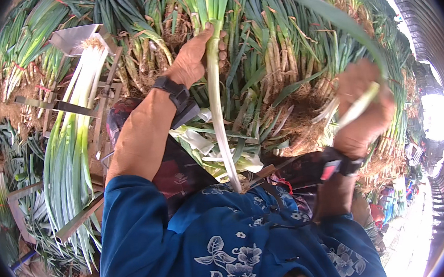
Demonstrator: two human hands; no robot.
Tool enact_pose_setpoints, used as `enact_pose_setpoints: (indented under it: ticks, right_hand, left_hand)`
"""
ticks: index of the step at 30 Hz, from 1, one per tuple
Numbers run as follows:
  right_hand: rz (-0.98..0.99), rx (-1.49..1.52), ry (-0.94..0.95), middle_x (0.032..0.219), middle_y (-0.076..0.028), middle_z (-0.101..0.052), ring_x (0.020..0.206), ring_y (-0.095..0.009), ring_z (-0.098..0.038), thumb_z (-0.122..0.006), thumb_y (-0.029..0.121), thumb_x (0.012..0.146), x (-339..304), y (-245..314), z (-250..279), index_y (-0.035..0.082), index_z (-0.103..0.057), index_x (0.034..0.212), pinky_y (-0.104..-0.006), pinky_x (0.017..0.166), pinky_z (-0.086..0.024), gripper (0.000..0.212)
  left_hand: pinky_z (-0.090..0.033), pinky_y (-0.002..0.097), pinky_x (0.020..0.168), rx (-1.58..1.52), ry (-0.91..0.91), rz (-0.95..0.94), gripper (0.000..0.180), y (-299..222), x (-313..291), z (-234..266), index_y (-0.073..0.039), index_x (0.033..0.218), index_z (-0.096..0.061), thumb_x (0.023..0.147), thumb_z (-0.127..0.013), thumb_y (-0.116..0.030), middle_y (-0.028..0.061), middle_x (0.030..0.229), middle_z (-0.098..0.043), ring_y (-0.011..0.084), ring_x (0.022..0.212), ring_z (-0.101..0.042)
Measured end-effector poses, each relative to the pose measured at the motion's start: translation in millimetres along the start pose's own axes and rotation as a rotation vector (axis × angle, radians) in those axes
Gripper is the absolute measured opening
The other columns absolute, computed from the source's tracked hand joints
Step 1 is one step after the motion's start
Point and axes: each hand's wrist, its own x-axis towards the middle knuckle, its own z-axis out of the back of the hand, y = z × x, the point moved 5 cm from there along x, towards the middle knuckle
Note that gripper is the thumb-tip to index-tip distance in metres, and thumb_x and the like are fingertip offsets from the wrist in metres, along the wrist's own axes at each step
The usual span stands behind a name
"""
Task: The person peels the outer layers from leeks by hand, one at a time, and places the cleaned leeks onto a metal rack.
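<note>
In my left hand (pixel 190 59) is a long leek (pixel 218 107), gripped just below its green leaves. Its pale shank runs down toward my lap, and the green top fans out above my fingers. Off to the right, my right hand (pixel 356 120) is smeared by motion, its fingers closed on a strip of leek leaf (pixel 359 106). The strip is white at the hand, and a long green blade (pixel 335 12) arcs above it. Peeled scraps of leaf (pixel 243 160) lie in front of my lap.
On my left, a metal and wood rack (pixel 77 107) holds cleaned leeks (pixel 69 158), roots up against a metal plate (pixel 79 39). Untrimmed leeks (pixel 278 61) with brown roots are heaped across the far side. A corrugated metal wall (pixel 430 22) stands at the right.
</note>
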Motion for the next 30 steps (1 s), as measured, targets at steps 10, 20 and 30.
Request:
enact_pose_setpoints:
  ticks: [10, 20, 30]
  right_hand:
    - [-0.659, -1.649, 0.609, 0.094, -0.018, -0.065, 0.087, -0.033, -0.062, -0.069, 0.034, 0.074, -117.5, -154.9, 179.6, 0.003, -0.056, 0.114, -0.0416, 0.077, -0.049, 0.053]
    - [-0.912, -0.29, 0.0, 0.064, -0.005, -0.052, 0.054, -0.014, -0.05, -0.048, 0.025, 0.094, -141.3, -191.1, -1.7, 0.001, -0.059, 0.098, -0.025, 0.049, -0.038, 0.027]
    - [-0.468, -0.696, -0.007, 0.057, 0.0, -0.043, 0.046, -0.009, -0.04, -0.056, 0.025, 0.089, -116.0, -170.9, -7.0, 0.003, -0.056, 0.087, -0.024, 0.043, -0.03, 0.022]
  left_hand:
    - [-0.039, 0.0299, 0.047, -0.475, 0.26, -0.164, 0.03, -36.6, -20.8, -1.0, -0.006, 0.095, -0.059, 0.07, -0.061, -0.024, 0.003, 0.066, -0.05, 0.0168, 0.054, -0.048]
    - [-0.045, 0.032, 0.059, -0.367, 0.221, -0.349, 0.049, -34.1, -64.8, -34.2, 0.0, 0.122, -0.049, 0.075, -0.047, -0.014, 0.0115, 0.076, -0.06, 0.0207, 0.068, -0.058]
    - [-0.043, 0.0306, 0.077, -0.31, 0.185, -0.576, 0.029, -56.3, -124.6, -76.0, -0.006, 0.111, -0.047, 0.083, -0.046, -0.011, 0.0029, 0.095, -0.055, 0.0156, 0.092, -0.053]
